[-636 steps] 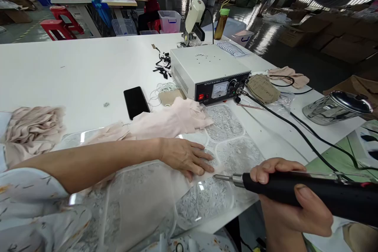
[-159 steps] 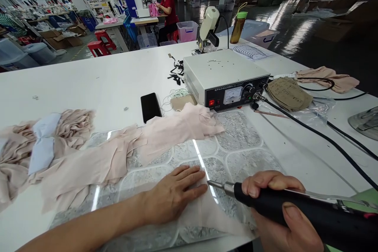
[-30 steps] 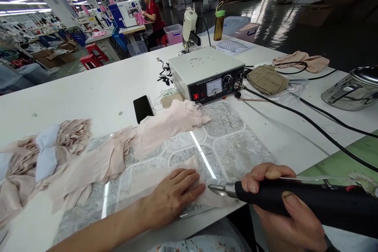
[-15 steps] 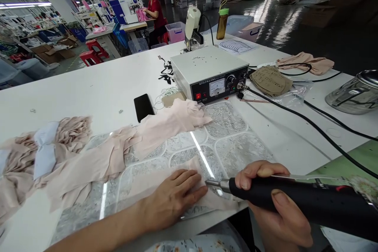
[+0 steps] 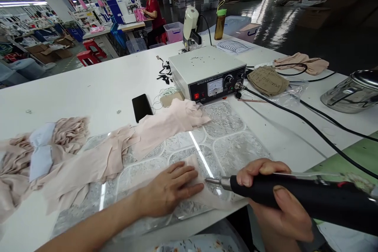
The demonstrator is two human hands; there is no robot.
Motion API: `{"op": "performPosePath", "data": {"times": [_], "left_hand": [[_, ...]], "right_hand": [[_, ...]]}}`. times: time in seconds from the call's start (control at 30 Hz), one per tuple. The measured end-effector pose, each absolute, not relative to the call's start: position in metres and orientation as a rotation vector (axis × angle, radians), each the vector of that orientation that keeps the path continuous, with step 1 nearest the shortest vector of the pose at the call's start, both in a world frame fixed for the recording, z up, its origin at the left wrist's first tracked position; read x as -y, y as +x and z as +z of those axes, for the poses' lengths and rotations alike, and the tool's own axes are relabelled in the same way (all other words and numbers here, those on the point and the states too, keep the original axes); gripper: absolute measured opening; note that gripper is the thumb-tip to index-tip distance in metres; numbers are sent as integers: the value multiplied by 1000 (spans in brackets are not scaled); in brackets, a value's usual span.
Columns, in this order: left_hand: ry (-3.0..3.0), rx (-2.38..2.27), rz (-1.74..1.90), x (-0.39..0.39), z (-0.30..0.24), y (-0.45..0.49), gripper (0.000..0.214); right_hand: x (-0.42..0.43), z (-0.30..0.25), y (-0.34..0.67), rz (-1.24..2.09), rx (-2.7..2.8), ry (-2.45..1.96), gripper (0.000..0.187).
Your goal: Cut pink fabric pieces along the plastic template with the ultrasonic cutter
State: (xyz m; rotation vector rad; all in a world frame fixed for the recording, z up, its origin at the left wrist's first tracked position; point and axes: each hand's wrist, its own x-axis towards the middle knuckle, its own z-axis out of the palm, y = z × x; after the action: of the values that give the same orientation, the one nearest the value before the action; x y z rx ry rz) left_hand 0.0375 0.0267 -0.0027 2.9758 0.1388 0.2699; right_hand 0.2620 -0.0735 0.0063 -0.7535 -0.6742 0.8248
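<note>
My left hand [image 5: 174, 189] lies flat, fingers stretched, on a thin pale pink fabric piece [image 5: 192, 162]. The fabric rests on a grey marbled sheet [image 5: 233, 149], and one end trails over the front edge below the tool. My right hand [image 5: 283, 204] is wrapped around a black ultrasonic cutter [image 5: 319, 201]. Its narrow metal tip points left, just right of my left fingertips, at the fabric's edge; whether it touches the fabric I cannot tell. Beyond my left hand are overlapping pink fabric pieces [image 5: 171, 122], with a bunched stack bound by a pale band [image 5: 41, 161] farther left.
A control box [image 5: 206, 71] with a lit red switch stands behind the sheet. A black cable [image 5: 307, 120] crosses the right side. Around it are a phone [image 5: 142, 107], brown paper patterns [image 5: 267, 80], a lidded glass jar [image 5: 351, 92] and a bottle [image 5: 220, 24]. Someone sits sewing farther back.
My left hand has slid slightly left, widening the gap between its fingers and the metal tip. My right hand keeps its hold on the cutter. The whole view has shifted a little.
</note>
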Motion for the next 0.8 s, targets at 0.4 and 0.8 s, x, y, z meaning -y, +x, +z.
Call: {"op": "performPosePath", "data": {"times": [0.4, 0.8], "left_hand": [[3001, -209, 378, -9, 5, 18, 34], [3063, -284, 326, 3, -3, 20, 32]], "right_hand": [[106, 12, 262, 911, 666, -820, 16], [107, 22, 258, 865, 751, -902, 14]]}}
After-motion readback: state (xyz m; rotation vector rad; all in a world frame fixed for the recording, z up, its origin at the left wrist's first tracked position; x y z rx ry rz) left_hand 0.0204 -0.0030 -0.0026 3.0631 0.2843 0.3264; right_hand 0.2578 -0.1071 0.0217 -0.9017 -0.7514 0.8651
